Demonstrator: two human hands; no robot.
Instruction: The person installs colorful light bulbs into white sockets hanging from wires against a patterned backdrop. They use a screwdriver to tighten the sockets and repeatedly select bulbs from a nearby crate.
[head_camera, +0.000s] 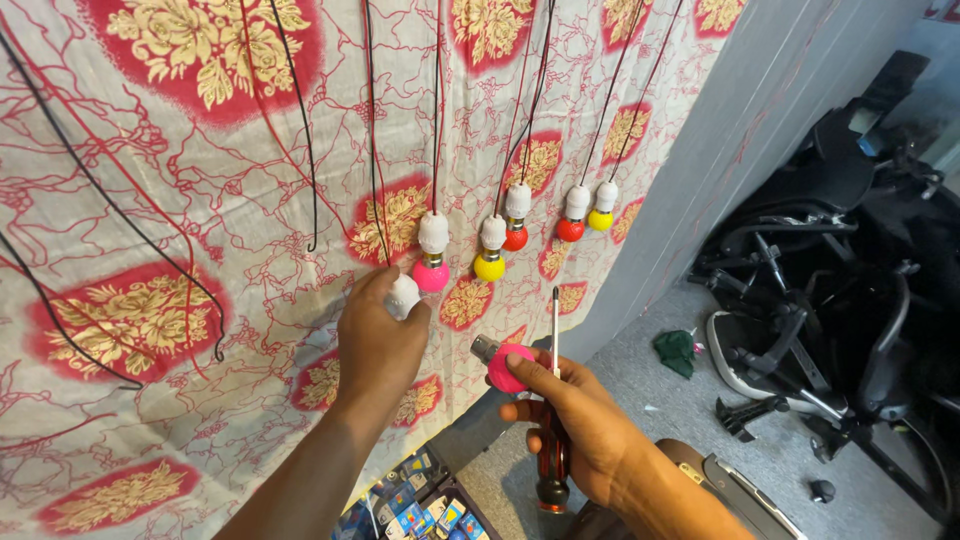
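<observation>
While the right hand grips a pink bulb and a screwdriver together, the bulb pinched at the fingertips and the tool's dark red handle lying in the palm with its shaft pointing up, the left hand is closed around a white holder on a hanging wire. The pink bulb sits just right of that holder and a little lower. Above the holder, more bulbs in pink, yellow and red hang in white holders against a red-and-white patterned cloth. Far right of the holder, dismantled black chairs lie on the floor.
</observation>
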